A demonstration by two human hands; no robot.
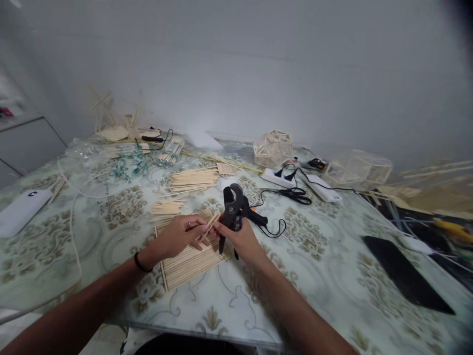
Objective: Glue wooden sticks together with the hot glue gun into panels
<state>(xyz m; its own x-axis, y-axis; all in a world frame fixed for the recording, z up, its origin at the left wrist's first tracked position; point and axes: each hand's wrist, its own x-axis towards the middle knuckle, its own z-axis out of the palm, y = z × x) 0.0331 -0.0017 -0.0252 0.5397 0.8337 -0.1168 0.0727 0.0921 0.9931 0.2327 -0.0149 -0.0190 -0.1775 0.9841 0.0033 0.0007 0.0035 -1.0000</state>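
Observation:
Between the fingers of my left hand point(185, 235) are a few thin wooden sticks point(209, 226), held at a slant. My right hand point(240, 239) is wrapped round a black hand cutter point(232, 209) with a curved jaw pointing up and away; its thumb and fingertips also reach the sticks' near ends. Under both hands lies a flat panel of sticks point(192, 268) set side by side, with crosswise sticks along its edges. Loose sticks point(194, 179) lie in a pile beyond, and shorter ones point(167, 207) sit just past my left hand.
A black glue gun point(254, 216) with a looped cord lies right of the cutter, near black scissors point(295, 195) and a white power strip point(279, 177). Stick-built frames point(273, 148) stand at the back. A white power bank point(24, 212) is left, a black flat slab point(406, 273) right.

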